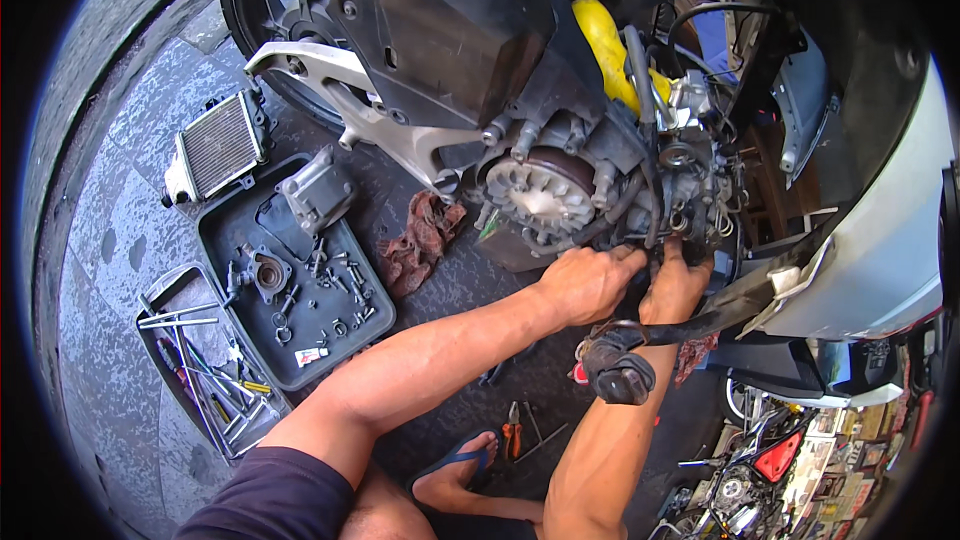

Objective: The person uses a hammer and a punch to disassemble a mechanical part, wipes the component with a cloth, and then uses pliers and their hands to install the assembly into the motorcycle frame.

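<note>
Both hands, the left hand (585, 282) and right hand (675, 285), reach into a scooter engine (560, 190); a grey parts tray (290, 270) and red rag (420, 240) lie on the pavement nearby.

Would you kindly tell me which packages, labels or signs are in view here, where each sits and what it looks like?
Small label or tag: lies flat near the front edge of the dark parts tray, rectangular, white with red.
Stacked printed packages or cards: lower right corner beside a parked motorcycle, rectangular, beige, yellow and red; details too small to tell.
</note>
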A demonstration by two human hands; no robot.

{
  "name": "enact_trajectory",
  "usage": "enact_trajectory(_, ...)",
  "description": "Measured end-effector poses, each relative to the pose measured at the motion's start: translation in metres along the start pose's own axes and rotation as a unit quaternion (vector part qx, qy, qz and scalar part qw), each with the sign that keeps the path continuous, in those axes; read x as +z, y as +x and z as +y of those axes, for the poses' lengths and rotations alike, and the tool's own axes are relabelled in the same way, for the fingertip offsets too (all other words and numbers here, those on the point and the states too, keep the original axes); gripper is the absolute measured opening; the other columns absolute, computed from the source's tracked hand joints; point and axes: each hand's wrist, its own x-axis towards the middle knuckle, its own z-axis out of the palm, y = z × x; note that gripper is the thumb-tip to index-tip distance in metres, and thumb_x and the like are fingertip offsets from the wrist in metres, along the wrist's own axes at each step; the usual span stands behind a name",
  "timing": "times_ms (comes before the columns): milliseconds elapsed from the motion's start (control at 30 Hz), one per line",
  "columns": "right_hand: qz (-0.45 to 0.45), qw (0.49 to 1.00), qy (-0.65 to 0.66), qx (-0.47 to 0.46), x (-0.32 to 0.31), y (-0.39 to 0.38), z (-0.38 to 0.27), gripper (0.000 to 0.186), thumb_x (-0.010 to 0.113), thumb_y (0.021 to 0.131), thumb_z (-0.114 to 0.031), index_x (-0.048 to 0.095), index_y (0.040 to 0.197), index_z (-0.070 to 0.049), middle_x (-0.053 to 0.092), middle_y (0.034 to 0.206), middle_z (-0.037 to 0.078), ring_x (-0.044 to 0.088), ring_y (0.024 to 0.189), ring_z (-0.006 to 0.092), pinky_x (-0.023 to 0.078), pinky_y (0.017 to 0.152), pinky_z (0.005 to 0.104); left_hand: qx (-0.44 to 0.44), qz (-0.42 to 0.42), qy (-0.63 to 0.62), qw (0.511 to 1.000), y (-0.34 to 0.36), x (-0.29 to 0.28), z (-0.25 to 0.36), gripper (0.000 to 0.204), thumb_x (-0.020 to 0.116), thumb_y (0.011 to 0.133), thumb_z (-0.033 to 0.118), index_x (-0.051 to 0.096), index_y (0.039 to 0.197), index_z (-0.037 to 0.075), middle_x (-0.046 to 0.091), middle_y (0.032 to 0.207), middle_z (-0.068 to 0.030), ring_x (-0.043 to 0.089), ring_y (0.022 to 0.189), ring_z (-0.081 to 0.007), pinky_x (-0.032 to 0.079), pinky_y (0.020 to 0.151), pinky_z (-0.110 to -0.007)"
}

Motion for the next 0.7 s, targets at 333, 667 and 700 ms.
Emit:
enact_trajectory(333, 0.009, 0.996, -0.079, -0.045, 0.0, -0.002, 0.001, 0.054, 0.067, 0.091, 0.003, 0.04, 0.137, 0.008, 0.059, 0.127, 0.019, 0.059, 0.112, 0.0267, 0.045, 0.1, 0.0376, 0.003, -0.016, -0.008, 1.0, -0.002, -0.003, 0.0, 0.031, 0.061, 0.087, 0.012, 0.054, 0.116, 0.004, 0.067, 0.11, -0.017, 0.069, 0.081, -0.0423, 0.056, 0.068, -0.053)
enact_trajectory(667, 0.002, 0.999, -0.031, -0.039, 0.0, -0.001, 0.005, 0.051, 0.067, 0.094, -0.006, 0.043, 0.138, 0.001, 0.06, 0.126, 0.014, 0.06, 0.105, 0.0231, 0.05, 0.087, 0.0363, -0.001, -0.016, -0.025, 1.0, 0.0, -0.001, -0.004, 0.032, 0.062, 0.087, 0.012, 0.055, 0.118, 0.003, 0.067, 0.112, -0.0179, 0.068, 0.087, -0.0425, 0.056, 0.072, -0.053)
enact_trajectory(700, 0.004, 0.998, -0.037, -0.048, -0.003, 0.001, 0.007, 0.052, 0.067, 0.094, -0.005, 0.041, 0.138, 0.004, 0.06, 0.126, 0.016, 0.06, 0.107, 0.0252, 0.049, 0.091, 0.0381, 0.001, -0.016, -0.029, 0.999, 0.0, -0.001, -0.003, 0.033, 0.062, 0.087, 0.012, 0.055, 0.118, 0.003, 0.067, 0.112, -0.0178, 0.068, 0.087, -0.0424, 0.056, 0.072, -0.053)
